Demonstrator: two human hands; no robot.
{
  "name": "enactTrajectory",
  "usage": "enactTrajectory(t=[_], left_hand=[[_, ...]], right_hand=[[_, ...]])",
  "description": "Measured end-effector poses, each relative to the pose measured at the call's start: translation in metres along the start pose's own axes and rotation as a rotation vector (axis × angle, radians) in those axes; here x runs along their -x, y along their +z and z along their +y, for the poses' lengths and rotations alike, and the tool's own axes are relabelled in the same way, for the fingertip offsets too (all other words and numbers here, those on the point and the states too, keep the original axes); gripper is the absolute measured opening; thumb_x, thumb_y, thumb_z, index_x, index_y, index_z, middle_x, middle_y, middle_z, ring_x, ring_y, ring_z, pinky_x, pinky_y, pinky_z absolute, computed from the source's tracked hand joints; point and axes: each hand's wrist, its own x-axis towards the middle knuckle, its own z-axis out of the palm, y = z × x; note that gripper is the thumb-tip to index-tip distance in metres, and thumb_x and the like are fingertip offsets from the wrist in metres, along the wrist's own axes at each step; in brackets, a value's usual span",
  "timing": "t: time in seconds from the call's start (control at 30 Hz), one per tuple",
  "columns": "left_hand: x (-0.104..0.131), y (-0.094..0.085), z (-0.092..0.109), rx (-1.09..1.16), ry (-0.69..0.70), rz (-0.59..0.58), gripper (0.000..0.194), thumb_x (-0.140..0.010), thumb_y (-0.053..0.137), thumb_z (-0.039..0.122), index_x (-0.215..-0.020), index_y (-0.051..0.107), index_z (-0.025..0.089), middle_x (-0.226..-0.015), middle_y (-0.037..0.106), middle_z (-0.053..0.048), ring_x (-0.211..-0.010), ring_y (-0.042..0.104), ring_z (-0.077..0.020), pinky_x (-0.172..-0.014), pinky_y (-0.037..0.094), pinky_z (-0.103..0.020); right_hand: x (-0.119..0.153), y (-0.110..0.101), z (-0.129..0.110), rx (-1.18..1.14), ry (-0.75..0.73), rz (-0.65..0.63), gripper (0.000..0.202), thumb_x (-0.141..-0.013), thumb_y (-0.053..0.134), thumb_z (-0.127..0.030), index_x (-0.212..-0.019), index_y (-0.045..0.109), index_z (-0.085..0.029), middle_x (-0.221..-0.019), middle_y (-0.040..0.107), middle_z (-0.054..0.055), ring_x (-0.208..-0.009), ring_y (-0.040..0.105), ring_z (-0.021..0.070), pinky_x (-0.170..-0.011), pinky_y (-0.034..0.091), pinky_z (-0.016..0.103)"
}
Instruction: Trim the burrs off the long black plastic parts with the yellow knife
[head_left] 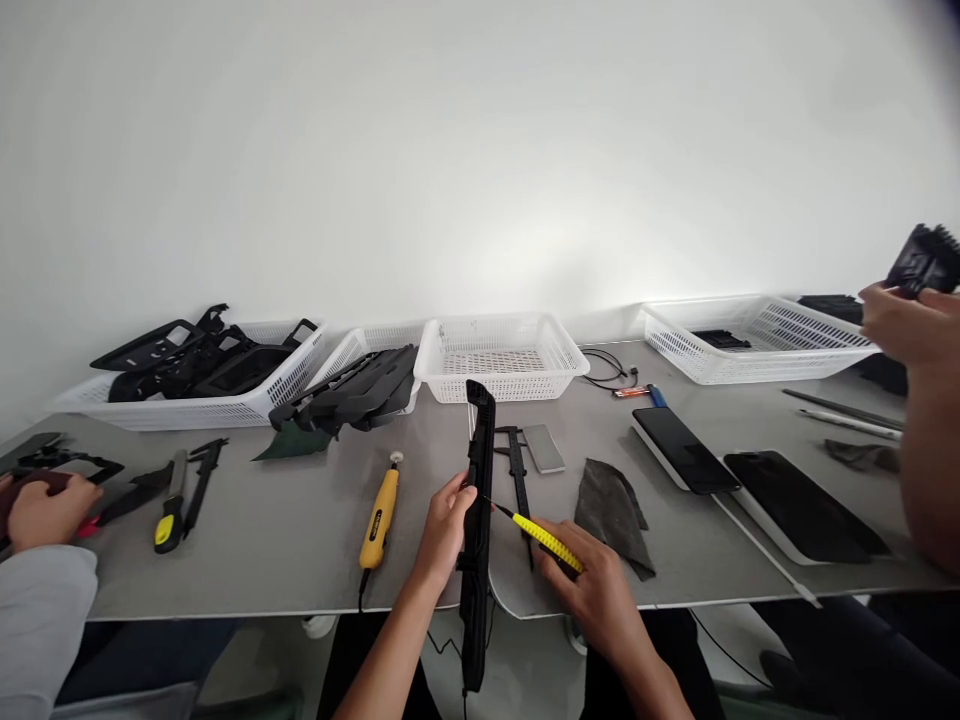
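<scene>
A long black plastic part [477,560] stands nearly upright in front of me, gripped near its middle by my left hand [448,520], thumb on its face. My right hand [589,570] is closed around a yellow craft knife [546,541], whose thin tip points left and reaches the part's right edge. Just behind them on the grey table [300,560] lie a black caliper [517,470] and a small grey block [543,448]. A yellow corded tool [381,518] rests left of my left hand, and a dark grey cloth [611,510] lies beyond my right hand.
White baskets stand along the wall: one with black parts [150,412], an overfilled one [337,355], a middle one [502,385], one at right [750,372]. Two phones [686,450] lie right. Other people's hands show at left [52,510] and right [911,325], the latter holding a black piece.
</scene>
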Motion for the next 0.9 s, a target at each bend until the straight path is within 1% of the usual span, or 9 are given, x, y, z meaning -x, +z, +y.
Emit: enactTrajectory(t=[0.1,0.17,0.33,0.4,0.47,0.57,0.63,0.77,0.9], left_hand=[[0.0013,0.0,-0.0014,0.011,-0.034,0.016,0.065,-0.086,0.071,0.054,-0.136,0.067,0.014,-0.09,0.08,-0.007,-0.091,0.075,-0.0261,-0.085,0.058,-0.034],[0.002,0.0003,-0.0016,0.008,-0.015,-0.004,0.063,-0.087,0.069,0.053,-0.137,0.068,0.015,-0.096,0.081,-0.008,-0.097,0.075,-0.0272,-0.092,0.057,-0.036],[0.0019,0.0022,-0.0008,0.002,0.042,-0.083,0.056,-0.088,0.07,0.047,-0.136,0.069,0.017,-0.109,0.081,-0.01,-0.108,0.073,-0.0291,-0.098,0.056,-0.037],[0.0011,0.0027,-0.0027,0.0,0.073,-0.091,0.056,-0.089,0.071,0.047,-0.136,0.069,0.017,-0.114,0.081,-0.011,-0.113,0.072,-0.0298,-0.102,0.055,-0.039],[0.0006,0.003,-0.0057,-0.008,0.093,-0.103,0.057,-0.09,0.071,0.049,-0.137,0.068,0.017,-0.119,0.079,-0.012,-0.119,0.071,-0.0305,-0.107,0.053,-0.04],[0.0003,0.0035,-0.0094,-0.01,0.091,-0.163,0.061,-0.093,0.07,0.052,-0.142,0.063,0.017,-0.125,0.077,-0.014,-0.124,0.069,-0.0316,-0.109,0.052,-0.042],[0.0001,0.0038,-0.01,0.003,0.094,-0.189,0.063,-0.093,0.071,0.054,-0.144,0.062,0.018,-0.128,0.076,-0.015,-0.126,0.068,-0.0322,-0.11,0.052,-0.043],[-0.0003,0.0038,-0.0082,0.028,0.112,-0.17,0.067,-0.09,0.074,0.056,-0.145,0.061,0.019,-0.13,0.076,-0.014,-0.128,0.067,-0.0329,-0.112,0.051,-0.043],[0.0015,0.0036,-0.0043,0.046,0.096,-0.167,0.067,-0.091,0.074,0.055,-0.146,0.062,0.021,-0.13,0.076,-0.014,-0.127,0.067,-0.0327,-0.112,0.051,-0.043]], right_hand=[[-0.0009,-0.0009,-0.0023,-0.016,-0.004,0.011,0.032,-0.099,0.061,-0.035,-0.123,0.078,-0.022,-0.104,0.077,0.008,-0.095,0.073,0.0227,-0.084,0.058,0.028],[-0.0011,-0.0013,-0.0037,-0.018,-0.008,0.021,0.03,-0.098,0.061,-0.035,-0.12,0.079,-0.022,-0.102,0.078,0.008,-0.094,0.074,0.0227,-0.083,0.058,0.027],[-0.0005,-0.001,-0.0037,-0.006,0.007,0.059,0.033,-0.099,0.06,-0.036,-0.121,0.079,-0.021,-0.105,0.078,0.009,-0.094,0.074,0.0236,-0.083,0.059,0.028],[-0.0002,-0.0014,-0.0028,0.004,0.013,0.067,0.034,-0.1,0.06,-0.039,-0.122,0.079,-0.021,-0.109,0.078,0.009,-0.097,0.074,0.0244,-0.085,0.06,0.029],[-0.0004,-0.0017,-0.0023,0.009,0.015,0.045,0.038,-0.101,0.059,-0.044,-0.124,0.078,-0.02,-0.112,0.078,0.01,-0.099,0.074,0.0255,-0.086,0.06,0.03],[-0.0015,-0.0007,-0.0024,0.022,0.016,-0.013,0.043,-0.102,0.058,-0.05,-0.127,0.077,-0.021,-0.112,0.078,0.012,-0.1,0.074,0.0266,-0.087,0.06,0.032],[-0.0022,0.0011,-0.0022,0.033,0.024,-0.018,0.043,-0.102,0.056,-0.051,-0.127,0.076,-0.022,-0.111,0.078,0.011,-0.1,0.074,0.0268,-0.088,0.06,0.033],[-0.0022,0.0043,0.0005,0.022,0.052,0.036,0.043,-0.104,0.054,-0.051,-0.127,0.075,-0.021,-0.114,0.077,0.011,-0.104,0.074,0.0265,-0.088,0.06,0.032],[-0.0009,0.0036,0.0025,0.021,0.033,0.037,0.041,-0.102,0.058,-0.05,-0.128,0.075,-0.022,-0.114,0.077,0.01,-0.104,0.074,0.026,-0.088,0.059,0.031]])
